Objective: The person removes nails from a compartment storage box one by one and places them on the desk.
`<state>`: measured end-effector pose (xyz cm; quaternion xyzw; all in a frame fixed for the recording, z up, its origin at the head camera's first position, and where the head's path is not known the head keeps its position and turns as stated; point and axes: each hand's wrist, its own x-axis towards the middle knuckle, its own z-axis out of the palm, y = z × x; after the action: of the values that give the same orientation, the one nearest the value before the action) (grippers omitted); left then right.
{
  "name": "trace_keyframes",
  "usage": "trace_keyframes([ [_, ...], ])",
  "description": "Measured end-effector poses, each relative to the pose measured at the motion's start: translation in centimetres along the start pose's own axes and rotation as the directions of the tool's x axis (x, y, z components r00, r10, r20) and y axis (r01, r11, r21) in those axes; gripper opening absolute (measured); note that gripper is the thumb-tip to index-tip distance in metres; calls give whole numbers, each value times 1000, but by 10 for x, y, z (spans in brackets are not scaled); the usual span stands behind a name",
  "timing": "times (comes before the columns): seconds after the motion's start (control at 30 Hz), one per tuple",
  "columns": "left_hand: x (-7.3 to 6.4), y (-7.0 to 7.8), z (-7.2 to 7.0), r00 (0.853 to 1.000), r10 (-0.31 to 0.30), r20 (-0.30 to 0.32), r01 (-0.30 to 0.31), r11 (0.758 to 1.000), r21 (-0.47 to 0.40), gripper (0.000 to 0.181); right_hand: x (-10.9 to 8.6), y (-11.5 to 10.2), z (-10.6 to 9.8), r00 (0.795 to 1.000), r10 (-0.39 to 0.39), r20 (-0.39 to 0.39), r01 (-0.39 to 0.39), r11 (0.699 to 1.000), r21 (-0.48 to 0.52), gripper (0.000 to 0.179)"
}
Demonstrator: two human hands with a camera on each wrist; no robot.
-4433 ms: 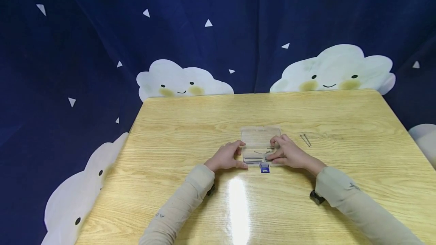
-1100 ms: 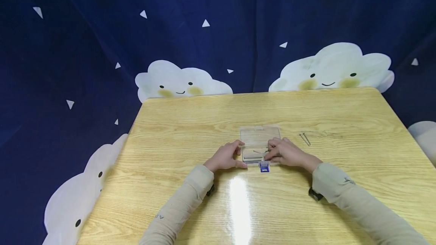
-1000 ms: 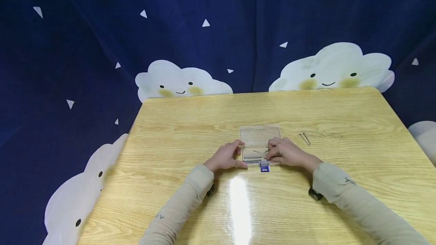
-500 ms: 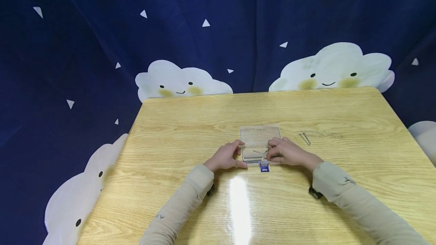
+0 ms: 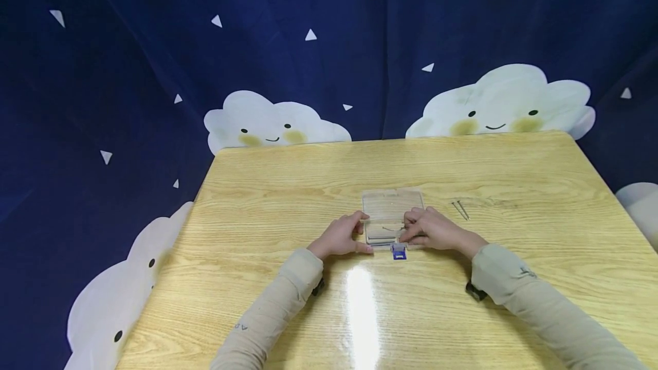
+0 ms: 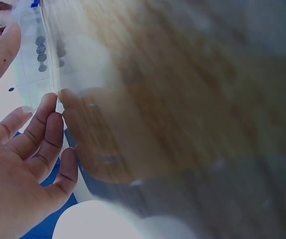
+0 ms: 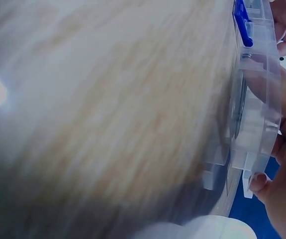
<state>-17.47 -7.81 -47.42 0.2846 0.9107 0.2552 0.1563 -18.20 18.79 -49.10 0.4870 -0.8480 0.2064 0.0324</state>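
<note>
A clear plastic compartment box (image 5: 392, 204) lies with its lid folded back and its blue latch (image 5: 398, 253) toward the person. Long nails (image 5: 381, 238) lie in its front left part; small thin pieces lie behind them. At the left end, my left hand (image 5: 339, 236) holds the box, index finger near the hinge and thumb at the front corner. My right hand (image 5: 433, 230) reaches into the right part with bent fingers. In the right wrist view, its thumb (image 7: 264, 79) shows through the wall, touching or near metal nails (image 7: 241, 109). Its fingertips' grip is hidden.
Two loose nails (image 5: 460, 210) lie on the wooden table (image 5: 288, 187), right of the box. A dark blue curtain (image 5: 288, 27) with cloud prints hangs behind the table and along its left side.
Since the earliest frame, my right thumb and fingers have drawn closer together and shifted slightly left within the compartment; small finger movements follow. My left hand and the two loose nails stay put.
</note>
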Motion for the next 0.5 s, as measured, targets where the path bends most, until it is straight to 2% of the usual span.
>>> trace_keyframes([
  [0.23, 0, 0, 1, 1000, -5, 9, 5, 1000, 0, 71, -1, 0, 2, 1000, 0, -24, 0, 1000, 19, 11],
  [0.5, 1, -1, 1, 1000, 3, 3, -3, 1000, 5, 71, 0, -1, -1, 1000, -1, 13, 1, 1000, 6, 12],
])
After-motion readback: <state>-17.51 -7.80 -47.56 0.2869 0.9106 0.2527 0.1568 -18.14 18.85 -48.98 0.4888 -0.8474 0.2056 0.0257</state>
